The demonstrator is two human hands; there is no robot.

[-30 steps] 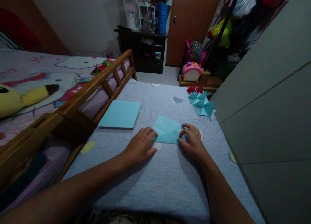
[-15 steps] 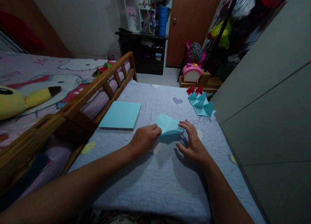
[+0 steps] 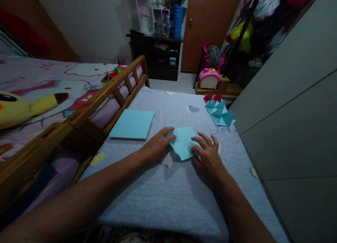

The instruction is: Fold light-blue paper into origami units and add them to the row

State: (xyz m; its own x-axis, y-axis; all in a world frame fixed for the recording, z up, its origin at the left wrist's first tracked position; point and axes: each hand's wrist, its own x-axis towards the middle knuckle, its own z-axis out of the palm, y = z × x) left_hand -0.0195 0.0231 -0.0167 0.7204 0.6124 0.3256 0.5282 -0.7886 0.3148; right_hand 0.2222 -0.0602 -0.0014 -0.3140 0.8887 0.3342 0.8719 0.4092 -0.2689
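Observation:
A folded light-blue paper (image 3: pixel 183 142) lies flat on the grey quilted mattress (image 3: pixel 171 194) in front of me. My left hand (image 3: pixel 157 147) rests on its left edge with fingers stretched over the paper. Spread flat, the fingers of my right hand (image 3: pixel 207 154) press the paper's right edge. Neither hand grips anything. A stack of light-blue square sheets (image 3: pixel 132 124) sits to the left of the paper, next to the wooden rail.
Several folded blue and red paper pieces (image 3: pixel 219 111) lie at the mattress's far right. A wooden bed rail (image 3: pixel 105 95) runs along the left, with a yellow plush toy (image 3: pixel 18 107) beyond. A grey wardrobe (image 3: pixel 289 106) stands close on the right.
The paper was lifted by my left hand half a second ago and turned; now it lies flat in a new orientation, with both hands pressing on it.

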